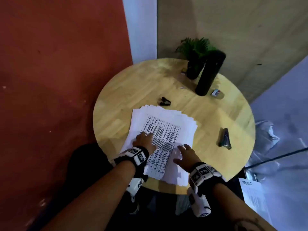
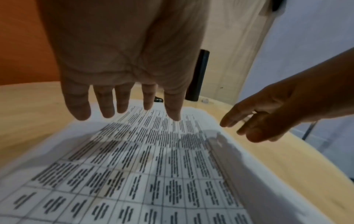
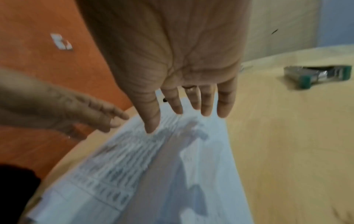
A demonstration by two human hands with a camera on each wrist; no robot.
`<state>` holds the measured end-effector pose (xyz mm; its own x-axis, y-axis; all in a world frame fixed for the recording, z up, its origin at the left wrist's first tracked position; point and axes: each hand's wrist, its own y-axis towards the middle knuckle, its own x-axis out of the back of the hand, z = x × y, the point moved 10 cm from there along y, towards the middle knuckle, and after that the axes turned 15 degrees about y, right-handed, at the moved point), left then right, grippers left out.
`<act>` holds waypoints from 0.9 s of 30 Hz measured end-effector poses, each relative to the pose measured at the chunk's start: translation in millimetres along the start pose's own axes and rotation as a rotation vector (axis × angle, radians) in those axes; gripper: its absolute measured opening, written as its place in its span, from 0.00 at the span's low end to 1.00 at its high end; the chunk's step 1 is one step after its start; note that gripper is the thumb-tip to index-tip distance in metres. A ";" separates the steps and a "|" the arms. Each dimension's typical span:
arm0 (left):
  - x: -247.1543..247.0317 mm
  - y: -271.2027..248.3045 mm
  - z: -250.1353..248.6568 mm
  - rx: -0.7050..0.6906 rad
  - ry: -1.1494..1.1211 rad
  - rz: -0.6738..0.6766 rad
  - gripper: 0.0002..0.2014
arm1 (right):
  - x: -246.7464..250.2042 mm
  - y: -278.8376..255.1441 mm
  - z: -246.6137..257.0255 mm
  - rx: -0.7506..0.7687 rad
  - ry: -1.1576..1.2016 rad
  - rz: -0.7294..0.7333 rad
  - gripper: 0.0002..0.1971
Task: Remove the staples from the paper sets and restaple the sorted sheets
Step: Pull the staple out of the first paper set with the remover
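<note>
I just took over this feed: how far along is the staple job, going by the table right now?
Done: can't tell; no staple shows in the paper stack, which lies fanned and loose. In hand: the left hand and right hand are spread open over the top sheet, holding no tool. Left: restapling looks undone; the stapler lies apart to the right, the staple remover beyond the stack.

Both forearms reach forward side by side, each wrist strapped with a black-and-white band. The left hand (image 1: pixel 144 141) is held palm down with its fingers (image 2: pixel 108 104) straight and a little spread. The right hand (image 1: pixel 186 155) is just beside it, also palm down, fingers (image 3: pixel 207 103) extended and slightly fanned, holding nothing. The right forearm shows a dark tattoo near the elbow.
</note>
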<state>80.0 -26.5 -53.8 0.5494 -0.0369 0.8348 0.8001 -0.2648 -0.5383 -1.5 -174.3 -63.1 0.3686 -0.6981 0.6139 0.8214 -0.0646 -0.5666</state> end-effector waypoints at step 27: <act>32.7 71.2 23.2 0.224 0.081 0.008 0.43 | 100.2 226.3 88.6 0.195 -0.139 -0.138 0.27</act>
<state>160.5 -24.2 -67.6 0.5421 -0.1173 0.8321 0.8342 -0.0443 -0.5497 259.9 -195.7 -81.1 0.2929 -0.5868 0.7549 0.9312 -0.0042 -0.3645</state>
